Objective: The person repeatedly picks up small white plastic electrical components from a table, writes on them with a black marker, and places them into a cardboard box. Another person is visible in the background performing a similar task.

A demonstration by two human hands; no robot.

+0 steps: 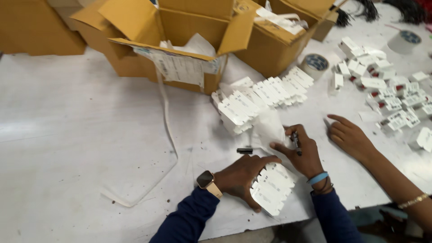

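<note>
Two hands: left hand [240, 177] half-covers white boxes [272, 189]; right hand [302, 153] grips marker [295, 143].

Open counter [81, 135] lies left of the hands, crossed only by a loose paper strip [167, 121]. Ahead, a row of white packets [261, 96] and cardboard boxes [180, 40] block passage; to the right, a co-worker's hand [350, 137] and scattered packets [387, 90].

Both my sleeves navy, long. Left hand [240, 177]: rose-gold smartwatch with tan strap at wrist. Right hand [303, 155]: light blue band plus thin dark bands at wrist.
</note>
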